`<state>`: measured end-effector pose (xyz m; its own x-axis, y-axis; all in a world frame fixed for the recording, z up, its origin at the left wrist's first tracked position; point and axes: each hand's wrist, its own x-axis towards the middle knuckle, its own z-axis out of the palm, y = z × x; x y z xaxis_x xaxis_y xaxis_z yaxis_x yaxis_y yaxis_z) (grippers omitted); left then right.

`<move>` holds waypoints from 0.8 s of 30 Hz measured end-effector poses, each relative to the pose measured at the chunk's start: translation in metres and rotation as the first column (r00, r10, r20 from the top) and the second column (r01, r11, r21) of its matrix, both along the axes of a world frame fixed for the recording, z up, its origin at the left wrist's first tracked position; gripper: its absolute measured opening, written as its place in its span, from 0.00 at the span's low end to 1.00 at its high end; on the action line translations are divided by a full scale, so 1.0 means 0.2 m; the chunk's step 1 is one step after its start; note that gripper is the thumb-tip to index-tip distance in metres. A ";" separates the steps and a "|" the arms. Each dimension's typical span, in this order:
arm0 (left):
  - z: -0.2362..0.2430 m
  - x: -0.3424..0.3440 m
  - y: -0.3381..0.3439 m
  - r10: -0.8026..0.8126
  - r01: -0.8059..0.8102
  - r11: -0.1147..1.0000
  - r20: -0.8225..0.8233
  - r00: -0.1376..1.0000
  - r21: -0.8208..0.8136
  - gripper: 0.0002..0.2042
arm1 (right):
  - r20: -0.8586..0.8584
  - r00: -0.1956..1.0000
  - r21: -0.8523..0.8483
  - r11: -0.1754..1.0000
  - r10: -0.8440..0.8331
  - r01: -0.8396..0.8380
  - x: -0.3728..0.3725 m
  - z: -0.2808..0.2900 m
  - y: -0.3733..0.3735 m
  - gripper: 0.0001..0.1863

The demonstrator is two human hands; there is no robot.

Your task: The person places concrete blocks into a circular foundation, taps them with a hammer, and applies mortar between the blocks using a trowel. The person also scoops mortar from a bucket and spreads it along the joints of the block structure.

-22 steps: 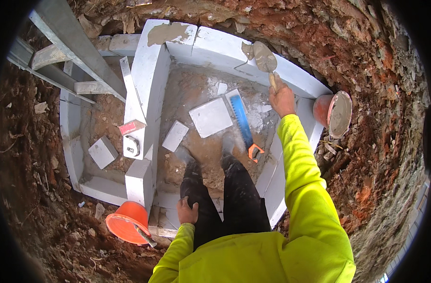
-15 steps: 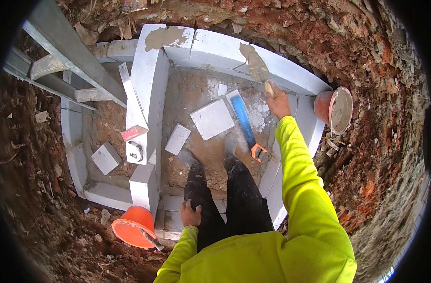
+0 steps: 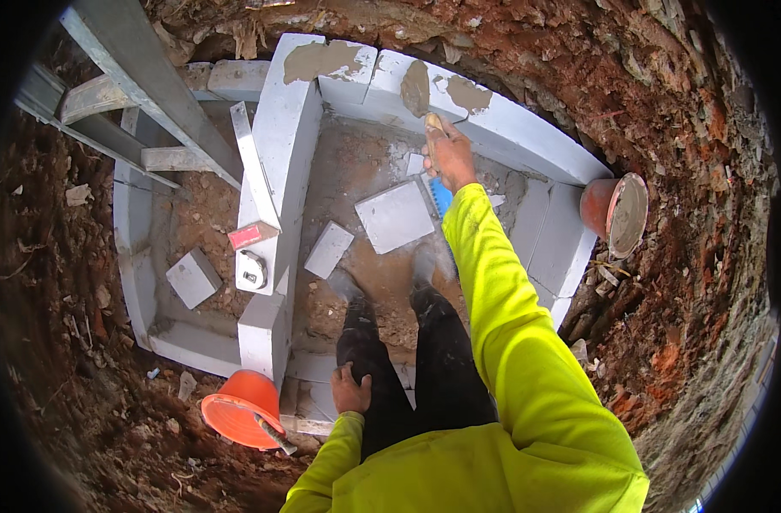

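My right hand (image 3: 452,158) grips the wooden handle of a trowel (image 3: 415,89) over the far wall of white blocks (image 3: 519,128). Grey mortar covers the blade, which lies along the wall's top edge. Just right of it, a patch of mortar (image 3: 469,95) sits on the block top. More mortar (image 3: 322,61) is spread at the far left corner. On my left thigh rests my left hand (image 3: 350,390), holding nothing, its fingers laid on the dark trousers. Under my right arm a blue handsaw (image 3: 440,197) is mostly hidden.
Loose white blocks (image 3: 395,216) lie on the dirt floor. A tape measure (image 3: 251,270) and a metal square (image 3: 252,162) are on the dividing wall. A mortar bucket (image 3: 627,215) stands right, an orange bucket (image 3: 241,409) near left. A metal ladder (image 3: 151,81) leans at far left.
My right hand has swung left along the far wall with the trowel. A mortar patch now shows where the blade was. My arm covers more of the handsaw; my left hand stays on my thigh.
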<state>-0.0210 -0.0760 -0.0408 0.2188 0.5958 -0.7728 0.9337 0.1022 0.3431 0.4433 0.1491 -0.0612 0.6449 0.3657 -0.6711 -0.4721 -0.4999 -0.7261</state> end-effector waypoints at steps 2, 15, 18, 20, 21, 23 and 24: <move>-0.01 -0.02 -0.01 -0.002 0.002 1.000 0.023 1.000 0.024 0.28 | -0.001 0.999 0.018 0.999 0.043 -0.043 -0.05 -0.01 0.14 0.23; 0.03 -0.01 0.01 0.015 -0.015 1.000 -0.017 1.000 0.003 0.29 | 0.368 0.450 -0.570 0.579 0.814 -0.583 0.05 -0.02 0.02 0.31; -0.02 -0.05 -0.04 0.018 -0.019 0.998 0.025 1.000 0.056 0.28 | 0.448 0.402 -0.590 0.602 0.798 -0.538 0.06 0.09 -0.06 0.31; -0.02 -0.07 -0.05 0.020 -0.023 0.998 0.057 0.998 0.058 0.28 | 0.551 0.530 -0.438 0.764 0.644 -0.473 0.11 -0.05 -0.04 0.31; -0.04 -0.07 -0.05 0.029 -0.034 0.997 0.068 0.997 0.070 0.28 | 0.592 0.586 -0.342 0.831 0.553 -0.439 0.14 -0.13 0.02 0.31; -0.02 -0.08 -0.05 0.049 -0.052 0.997 0.058 0.997 0.055 0.28 | 0.335 0.823 -0.231 0.887 0.459 -0.400 0.01 -0.11 0.24 0.31; -0.01 -0.08 -0.05 0.057 -0.060 0.997 0.054 0.997 0.048 0.28 | 0.276 0.859 -0.198 0.900 0.431 -0.388 -0.07 -0.12 0.34 0.30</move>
<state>-0.0366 -0.0856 -0.0438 0.2221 0.6459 -0.7304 0.9071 0.1378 0.3976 0.4285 0.2178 -0.0846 0.6365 0.5643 -0.5258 0.0303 -0.6995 -0.7140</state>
